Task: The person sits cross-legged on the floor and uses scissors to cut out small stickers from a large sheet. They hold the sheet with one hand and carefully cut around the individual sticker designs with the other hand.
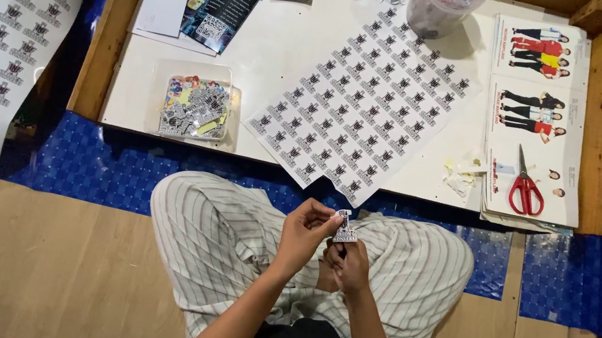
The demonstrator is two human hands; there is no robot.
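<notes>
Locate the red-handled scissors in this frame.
In the head view, the red-handled scissors lie at the right end of the low white table, on a stack of printed sheets, right of the large sticker sheet.

You're on a home craft floor: low wooden table (103,27) at twelve o'clock, sticker sheets (364,100), red scissors (526,187).

In front of your crossed legs lies the tabletop (286,43), with the sticker sheet (364,100) at its middle, the tray of cut stickers (195,107) to its left, the scissors (525,187) on printed sheets (537,84) at the right, and a jar (442,5) behind.
</notes>
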